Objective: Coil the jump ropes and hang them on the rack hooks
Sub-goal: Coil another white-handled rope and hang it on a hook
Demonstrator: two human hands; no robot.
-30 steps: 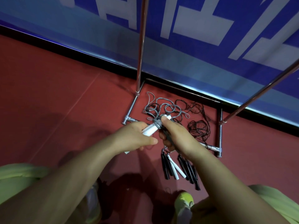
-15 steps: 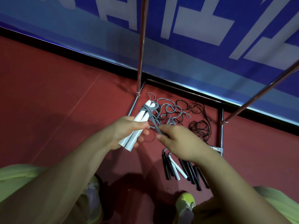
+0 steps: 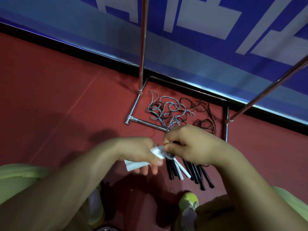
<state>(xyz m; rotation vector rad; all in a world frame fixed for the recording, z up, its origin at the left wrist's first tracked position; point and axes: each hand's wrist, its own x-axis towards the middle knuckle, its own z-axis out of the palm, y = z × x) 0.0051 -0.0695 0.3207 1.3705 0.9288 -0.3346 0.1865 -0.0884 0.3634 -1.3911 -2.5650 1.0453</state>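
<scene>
**Wrapping the grey rope, nothing on the rack yet**

Closest in, the left hand (image 3: 141, 152) is clamped around the white handles (image 3: 135, 165), and the right hand (image 3: 190, 145) pinches the grey cord (image 3: 168, 110) right beside them. Looks like the coiling step to me. Just past the hands, spare black and white handles (image 3: 185, 172) lie on the red floor (image 3: 58, 97). Further out, loose grey and black cords (image 3: 205, 125) sprawl inside the rack base (image 3: 145, 122). Next up: pull the slack in loop by loop without snagging that tangle.

The white handles (image 3: 141, 161) are blurred and mostly covered by the left hand (image 3: 141, 151). The right hand (image 3: 191, 144) hides the cord it pinches. The rack poles (image 3: 143, 47) run off the top edge.
</scene>
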